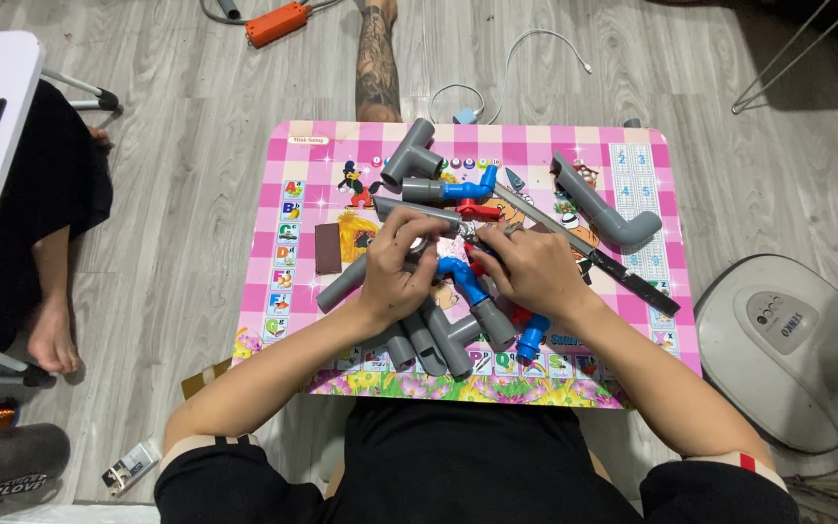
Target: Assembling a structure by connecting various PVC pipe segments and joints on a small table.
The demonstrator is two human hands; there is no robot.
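— Where do the hands sit?

— Both meet at the centre of the pink bench point(295, 184). The left hand point(398, 270) has its grip clamped on a grey pipe point(421, 212) lying across the top of the pile; the right hand point(533, 270) is closed over a small red-and-blue fitting point(460, 272) (what exactly its fingers pinch cannot be told).

— And around them?

— Toward six o'clock from the hands lies a bundle of grey pipe pieces point(431, 342). At twelve o'clock there is a grey tee joint point(409, 155) with a blue elbow point(477, 186) just beside it. At two o'clock a long grey pipe with an elbow point(605, 209) rests, and a long knife point(594, 254) runs from the centre toward four o'clock. A brown block point(328, 247) lies at nine o'clock.
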